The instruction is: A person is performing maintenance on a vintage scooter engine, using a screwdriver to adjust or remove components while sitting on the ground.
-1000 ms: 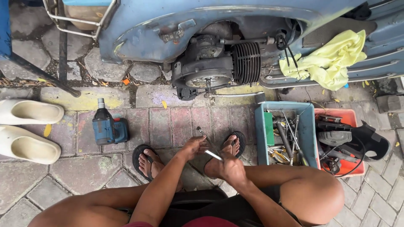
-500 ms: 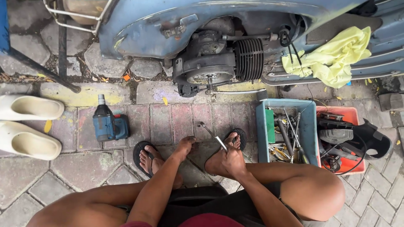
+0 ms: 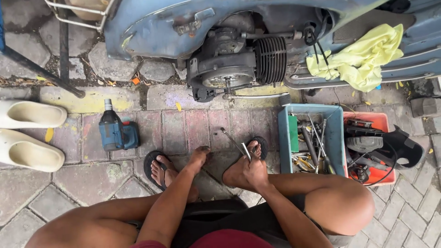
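Both arms reach forward and down between the bent knees. The left hand (image 3: 198,158) hangs with fingers loosely curled, palm down; the right hand (image 3: 248,172) is closed in a fist, knuckles up.

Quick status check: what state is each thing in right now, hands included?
Right hand: closed on metal rod, its own grip firm.
Metal rod: tilted, far tip near the paving.
Left hand: empty, fingertips down by the paving.
Cordless driver: lying on its side, untouched.
Blue tray: open, full of tools.
Yellow cloth: crumpled on the scooter.
Engine: exposed.
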